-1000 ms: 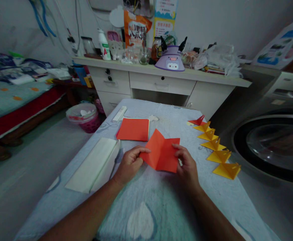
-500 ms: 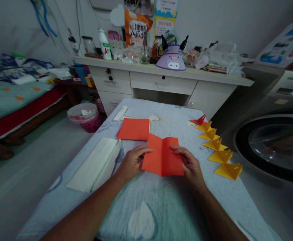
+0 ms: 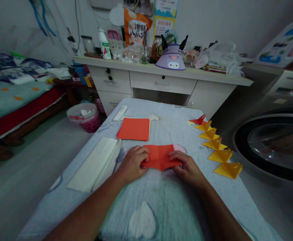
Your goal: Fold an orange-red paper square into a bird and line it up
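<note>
An orange-red sheet of origami paper, creased down its middle, lies low over the cloth between my hands. My left hand grips its left edge with the fingers bent over the top. At the opposite edge my right hand pinches the paper, thumb beneath and fingers above. Just beyond is a stack of square paper with an orange-red sheet uppermost. Along the right side of the table stands a row of several folded yellow paper pieces, with a red folded paper piece at the far end.
A pale packet lies left of my left hand, on the light-blue tablecloth. Farther back are a white narrow box and a crumpled tissue. A white desk stands behind, a washing machine to the right.
The orange-red sheet has gone from tilted up toward me to lower and flatter, so it looks shorter. Both hands have turned over it, fingers now more on top. The other things have stayed put.
</note>
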Tool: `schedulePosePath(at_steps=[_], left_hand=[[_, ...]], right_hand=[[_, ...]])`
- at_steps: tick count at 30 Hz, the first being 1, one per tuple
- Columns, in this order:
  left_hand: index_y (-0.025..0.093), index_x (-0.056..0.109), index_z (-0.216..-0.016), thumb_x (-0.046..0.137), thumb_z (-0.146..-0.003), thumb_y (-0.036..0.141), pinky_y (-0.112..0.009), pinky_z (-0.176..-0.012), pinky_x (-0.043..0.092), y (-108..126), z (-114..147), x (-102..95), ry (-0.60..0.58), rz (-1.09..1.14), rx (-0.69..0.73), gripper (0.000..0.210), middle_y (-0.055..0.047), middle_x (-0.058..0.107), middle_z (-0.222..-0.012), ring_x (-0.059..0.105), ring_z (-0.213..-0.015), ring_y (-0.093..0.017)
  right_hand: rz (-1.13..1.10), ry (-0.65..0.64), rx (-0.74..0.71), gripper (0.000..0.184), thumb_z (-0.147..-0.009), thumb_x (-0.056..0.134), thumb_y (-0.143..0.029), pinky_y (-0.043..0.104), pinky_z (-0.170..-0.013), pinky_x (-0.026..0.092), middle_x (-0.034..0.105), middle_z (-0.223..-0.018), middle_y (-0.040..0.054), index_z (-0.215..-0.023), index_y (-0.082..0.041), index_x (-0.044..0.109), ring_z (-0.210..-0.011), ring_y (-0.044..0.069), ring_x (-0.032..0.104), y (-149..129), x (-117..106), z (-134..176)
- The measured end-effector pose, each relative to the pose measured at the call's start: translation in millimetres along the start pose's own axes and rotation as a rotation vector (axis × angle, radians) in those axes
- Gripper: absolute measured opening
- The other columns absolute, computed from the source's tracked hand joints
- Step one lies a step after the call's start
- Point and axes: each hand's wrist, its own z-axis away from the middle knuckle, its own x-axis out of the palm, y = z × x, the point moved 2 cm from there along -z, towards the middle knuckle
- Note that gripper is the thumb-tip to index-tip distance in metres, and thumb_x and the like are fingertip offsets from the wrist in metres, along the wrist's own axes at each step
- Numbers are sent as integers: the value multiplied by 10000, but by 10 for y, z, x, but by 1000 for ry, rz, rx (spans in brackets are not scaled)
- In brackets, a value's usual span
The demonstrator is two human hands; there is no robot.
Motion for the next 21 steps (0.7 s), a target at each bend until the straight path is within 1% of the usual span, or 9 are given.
schedulePosePath(at_steps=[2,4,6,9,13,14,16,19,21], left_hand=[[191,616,-769,642,-714,114,-365,-850,430,14,-5,10,-55,1,-21,98,-30,683,-872,603,-864,-205],[189,641,-812,634,-797,228,-348,-812,421,33,-10,21,-87,23,-60,42,-20,680,-796,608,-801,-196],[186,659,-813,575,-873,329,-323,-770,418,47,-17,34,-89,55,-127,176,-25,682,-773,613,-776,-192],[183,668,-837,518,-911,356,-280,-695,418,41,-37,68,-45,88,-262,241,-26,682,-754,616,-736,-181],[182,645,-1011,587,-863,312,-256,-672,436,-8,-73,130,61,72,-391,205,-19,690,-789,624,-729,-172],[187,634,-1053,604,-850,292,-260,-686,443,-20,-81,146,81,58,-399,230,-19,692,-806,628,-741,-175],[198,600,-1140,641,-818,255,-278,-720,458,-37,-91,172,120,34,-394,330,-24,696,-859,635,-777,-185],[207,524,-1267,691,-769,223,-309,-763,475,-43,-89,193,164,49,-368,525,-33,688,-930,638,-827,-203],[216,472,-1335,703,-754,205,-324,-798,481,-33,-79,195,184,96,-355,625,-34,677,-970,636,-853,-202]], right_hand=[[1,-4,36,112,-841,590,-226,377,-907,472,679,-1035,79,-897,-216,686,-1001,228,629,-13,-9,-4],[12,12,78,154,-881,568,-295,387,-906,469,680,-1000,82,-859,-210,694,-982,232,627,-38,-7,-14],[26,23,116,193,-905,543,-330,388,-901,466,680,-972,76,-862,-210,688,-964,230,624,-63,15,-29],[70,65,165,199,-917,516,-341,372,-833,485,662,-908,65,-891,-204,659,-886,219,617,-62,77,-58],[267,269,196,183,-826,606,-357,402,-766,500,594,-885,77,-893,-187,602,-827,240,576,17,144,-84],[290,319,197,227,-802,630,-351,411,-771,505,584,-936,87,-952,-185,592,-843,243,573,43,159,-84],[287,379,212,404,-772,659,-337,418,-775,520,552,-1068,118,-1128,-183,545,-860,240,579,96,187,-80],[275,381,250,658,-764,672,-347,456,-819,521,500,-1216,175,-1340,-167,408,-909,256,589,155,219,-65],[284,372,262,723,-769,673,-376,510,-903,484,505,-1255,191,-1387,-161,365,-998,292,578,165,221,-55]])
